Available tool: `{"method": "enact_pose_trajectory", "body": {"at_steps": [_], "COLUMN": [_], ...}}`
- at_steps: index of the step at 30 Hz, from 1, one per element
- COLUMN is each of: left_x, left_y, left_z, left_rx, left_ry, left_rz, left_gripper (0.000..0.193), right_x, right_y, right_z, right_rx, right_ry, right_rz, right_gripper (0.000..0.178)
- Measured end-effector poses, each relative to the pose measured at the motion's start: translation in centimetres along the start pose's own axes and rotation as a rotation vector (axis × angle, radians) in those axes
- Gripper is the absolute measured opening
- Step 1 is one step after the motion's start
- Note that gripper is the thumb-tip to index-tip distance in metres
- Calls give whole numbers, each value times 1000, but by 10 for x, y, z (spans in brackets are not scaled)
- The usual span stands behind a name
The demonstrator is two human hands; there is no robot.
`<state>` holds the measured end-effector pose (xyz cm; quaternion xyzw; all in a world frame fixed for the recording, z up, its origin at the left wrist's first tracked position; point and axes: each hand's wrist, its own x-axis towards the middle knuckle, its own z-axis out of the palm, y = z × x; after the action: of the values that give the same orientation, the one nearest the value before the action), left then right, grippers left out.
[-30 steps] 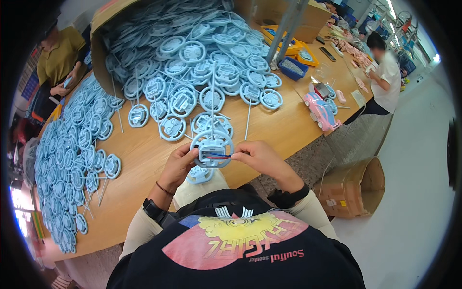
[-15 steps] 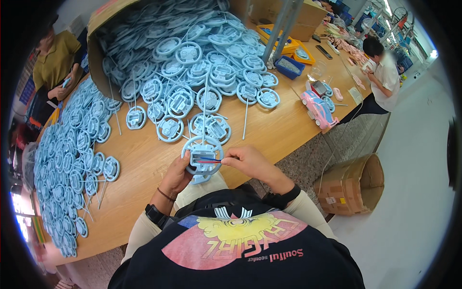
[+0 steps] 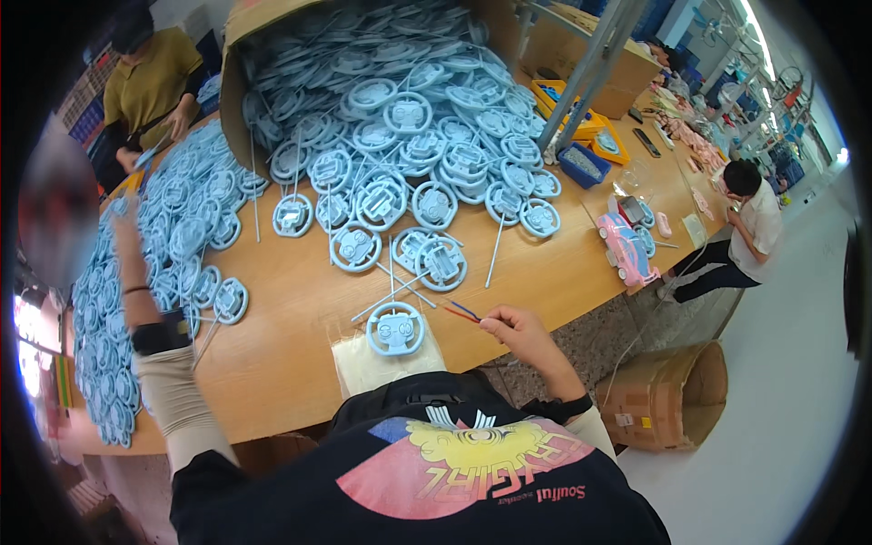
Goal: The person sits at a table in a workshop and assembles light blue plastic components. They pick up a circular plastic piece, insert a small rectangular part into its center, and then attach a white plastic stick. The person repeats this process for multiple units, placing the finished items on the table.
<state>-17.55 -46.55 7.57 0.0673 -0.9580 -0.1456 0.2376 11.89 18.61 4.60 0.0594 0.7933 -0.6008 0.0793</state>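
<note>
My right hand [image 3: 520, 332] pinches the ends of two thin, straight prongs [image 3: 461, 312], one red and one blue; I cannot make out what tool they belong to. Left of it, directly in front of me, a light-blue toy steering wheel [image 3: 396, 329] with a thin rod lies on a pale pad [image 3: 354, 365], touched by neither hand. My left arm stretches out to the far left. There my left hand [image 3: 125, 227], smeared by motion, is over a spread pile of similar steering wheels [image 3: 109, 309]; its fingers cannot be read.
A big carton [image 3: 238, 100] on its side spills many blue wheels onto the wooden table [image 3: 291, 282]. Farther right are a pink toy car [image 3: 625, 247], a blue bin [image 3: 584, 165] and a metal post [image 3: 590, 82]. A cardboard box [image 3: 658, 400] stands on the floor. Two co-workers sit beyond.
My left hand has let go of the steering wheel and swung far left to the pile. My right hand has drawn the prongs away to the right. The view has shifted.
</note>
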Motion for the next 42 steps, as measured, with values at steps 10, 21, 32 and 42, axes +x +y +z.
{"method": "enact_pose_trajectory", "body": {"at_steps": [10,21,32,42], "left_x": [-173,-270,-290,-288], "left_y": [186,245,240,248], "left_z": [-19,15,15,20], "left_rx": [-587,-624,-631,-631], "left_ry": [-264,-591,-627,-626], "left_rz": [253,360,303,286], "left_gripper": [56,55,54,53], "right_x": [-7,-17,-23,-12], "right_y": [-1,11,9,10], "right_z": [10,7,9,5], "right_rx": [31,-15,66,11], "right_ry": [17,37,14,-5], "right_rz": [65,92,197,166], "right_gripper": [20,21,18,20]}}
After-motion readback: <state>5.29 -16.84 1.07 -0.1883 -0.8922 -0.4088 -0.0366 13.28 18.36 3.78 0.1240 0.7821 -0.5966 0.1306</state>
